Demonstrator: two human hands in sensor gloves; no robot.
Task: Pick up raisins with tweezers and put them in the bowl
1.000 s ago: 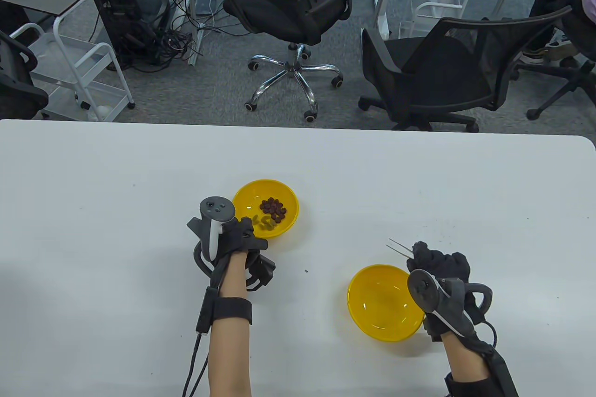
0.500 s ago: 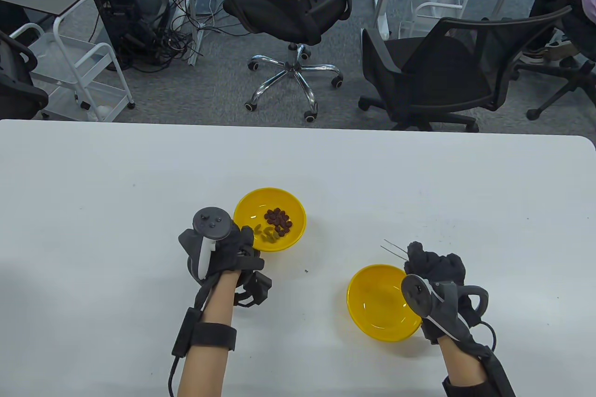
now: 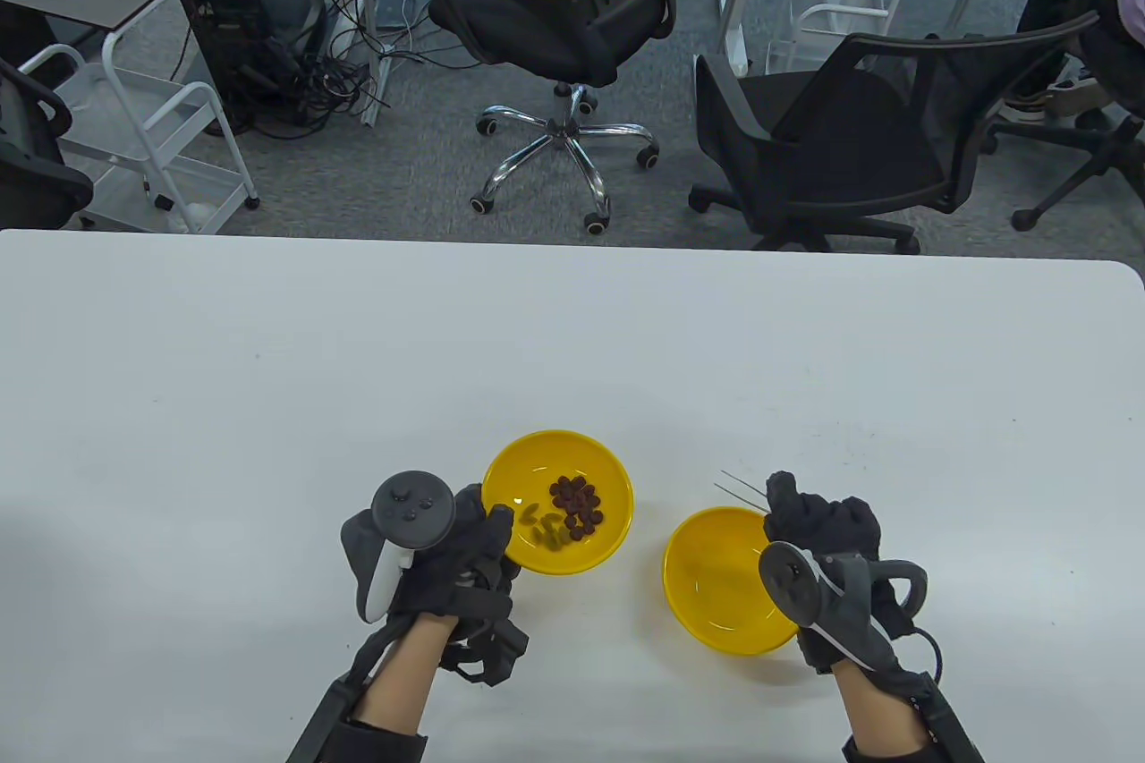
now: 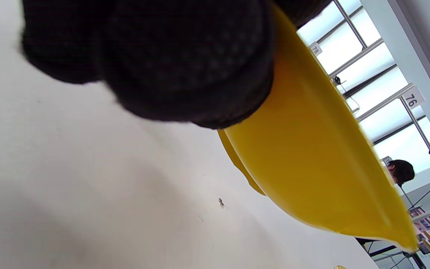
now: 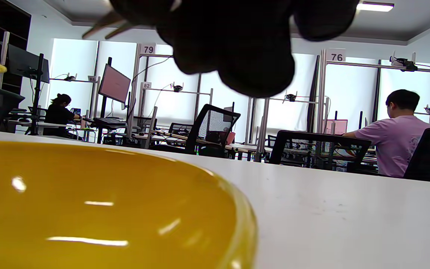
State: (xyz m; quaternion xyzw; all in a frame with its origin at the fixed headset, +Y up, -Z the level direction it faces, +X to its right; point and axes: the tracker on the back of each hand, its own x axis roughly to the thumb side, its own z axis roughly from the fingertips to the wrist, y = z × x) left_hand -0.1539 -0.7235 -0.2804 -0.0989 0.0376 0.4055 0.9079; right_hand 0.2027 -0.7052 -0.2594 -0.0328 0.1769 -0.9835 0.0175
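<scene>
Right hand (image 3: 827, 521) grips tweezers (image 3: 741, 490) above empty bowl's (image 3: 716, 593) far rim; long axis runs right-to-left, tips pointing left toward raisin bowl (image 3: 608, 486). Left hand (image 3: 465, 548) grips that bowl's left rim.

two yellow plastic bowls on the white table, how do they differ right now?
Contents: the left yellow plastic bowl holds dark brown raisins and a few greenish ones; the right yellow plastic bowl looks empty.
Contact: the left hand grips the left bowl's near rim; the right hand, holding thin metal tweezers, sits by the right bowl's far-right rim.
Shared: same yellow colour, round shape, similar size.
</scene>
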